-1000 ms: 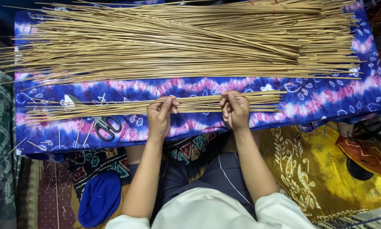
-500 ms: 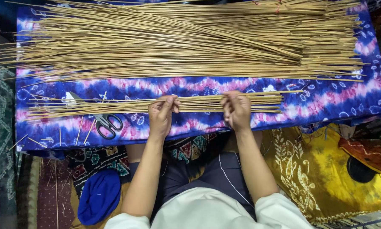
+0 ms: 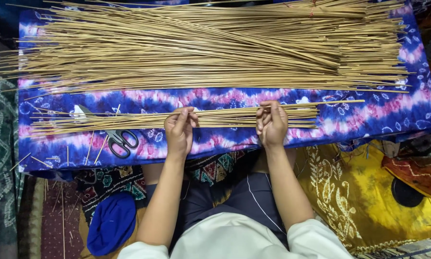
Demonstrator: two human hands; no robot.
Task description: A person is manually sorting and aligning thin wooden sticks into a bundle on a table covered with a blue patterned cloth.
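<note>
Sticks [image 3: 129,121] lie under both palm-down hands, left hand [image 3: 178,132] and right hand [image 3: 272,125], fingertips seemingly pinching

Tan sticks [image 3: 201,48], blue-pink tie-dye cloth [image 3: 369,115] (white flecks), black scissors [image 3: 121,140], yellow patterned fabric [image 3: 349,192]

Place: home craft corner | signs: batik cloths [image 3: 378,112], floor rugs [image 3: 0,158] (patterned), heaped sticks [image 3: 215,45]
</note>
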